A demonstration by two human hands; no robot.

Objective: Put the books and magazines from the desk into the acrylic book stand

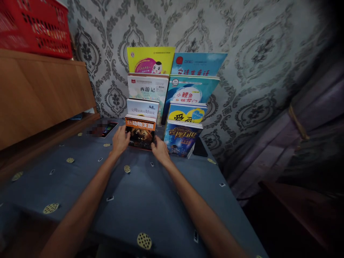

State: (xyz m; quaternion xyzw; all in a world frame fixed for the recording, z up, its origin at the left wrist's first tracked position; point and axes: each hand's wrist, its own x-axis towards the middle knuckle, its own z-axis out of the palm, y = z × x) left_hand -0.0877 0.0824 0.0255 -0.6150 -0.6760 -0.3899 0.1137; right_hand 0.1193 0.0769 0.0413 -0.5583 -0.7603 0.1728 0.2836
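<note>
Upright books stand in two stepped columns against the wall. Front left is a book with an orange title band and a lion on its cover. My left hand grips its left edge, fingers curled. At its lower right edge my right hand holds on, thumb toward the cover. Just right of that hand stands a dark blue book with gold lettering. Behind the lion book rise a pale book, a light green book and a yellow book. Whatever supports them is mostly hidden.
A blue cloth with pineapple prints covers the table. A phone-like object lies at the back left, partly blurred. On the wooden cabinet sits a red basket. A black flat object lies right of the books, near a curtain.
</note>
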